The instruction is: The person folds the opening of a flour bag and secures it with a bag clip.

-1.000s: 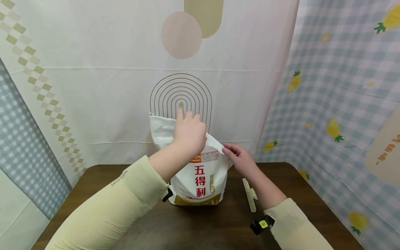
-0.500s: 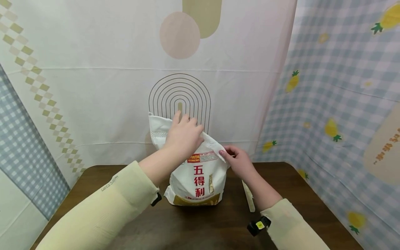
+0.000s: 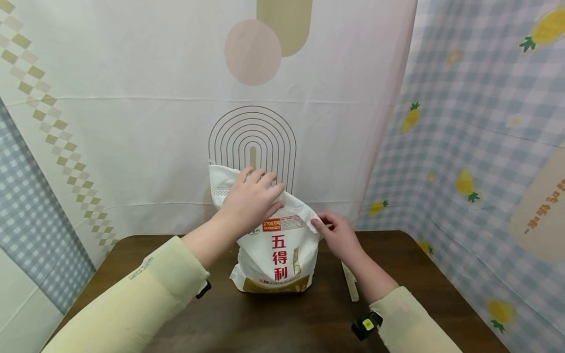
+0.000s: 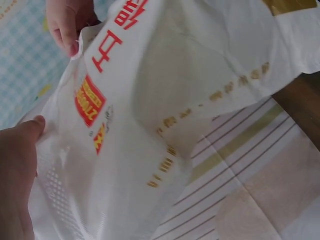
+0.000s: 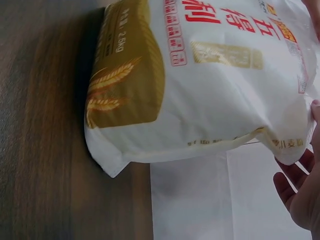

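The white bag (image 3: 265, 250) is standing on the brown surface (image 3: 265, 326), at twelve o'clock from the person. The left hand (image 3: 250, 200) touches its top edge with fingers loose and spread; the right hand (image 3: 342, 239) pinches its two-o'clock corner. A pale strip (image 3: 351, 285) lies at the bag's four o'clock.

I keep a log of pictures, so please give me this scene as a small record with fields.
bag: white, red lettering, gold lower band, standing on the table
table: dark brown
left hand: at the bag's top, fingers loosely bent
right hand: pinches the bag's upper right corner
strip: pale, right of the bag, partly hidden by the right forearm
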{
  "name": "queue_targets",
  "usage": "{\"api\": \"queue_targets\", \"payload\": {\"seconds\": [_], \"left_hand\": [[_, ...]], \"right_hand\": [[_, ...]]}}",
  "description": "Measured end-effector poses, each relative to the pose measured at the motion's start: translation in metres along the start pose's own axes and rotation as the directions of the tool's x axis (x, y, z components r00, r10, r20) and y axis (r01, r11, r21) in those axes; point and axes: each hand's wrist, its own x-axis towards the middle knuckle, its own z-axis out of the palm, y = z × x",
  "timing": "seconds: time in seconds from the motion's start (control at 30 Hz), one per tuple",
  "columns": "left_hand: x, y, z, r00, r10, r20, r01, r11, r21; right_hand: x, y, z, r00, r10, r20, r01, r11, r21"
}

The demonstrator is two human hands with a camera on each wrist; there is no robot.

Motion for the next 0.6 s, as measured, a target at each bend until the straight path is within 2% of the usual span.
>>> {"api": "queue_targets", "payload": {"seconds": [0.27,0.4,0.6], "left_hand": [[-0.007,-0.006,0.006,0.996,0.055,-0.076,-0.054,0.998,0.019],[-0.009,-0.009,0.008,0.992,0.076,-0.097,-0.074,0.997,0.021],[-0.013,-0.013,0.009,0.992,0.089,-0.093,-0.087,0.996,0.035]], "right_hand": [[-0.002,0.002,0.001,0.999,-0.032,-0.024,0.030,0.995,-0.092],[-0.003,0.004,0.003,0.999,-0.041,-0.029,0.039,0.995,-0.087],[-0.006,0.006,0.003,0.998,-0.055,-0.032,0.053,0.997,-0.048]]}}
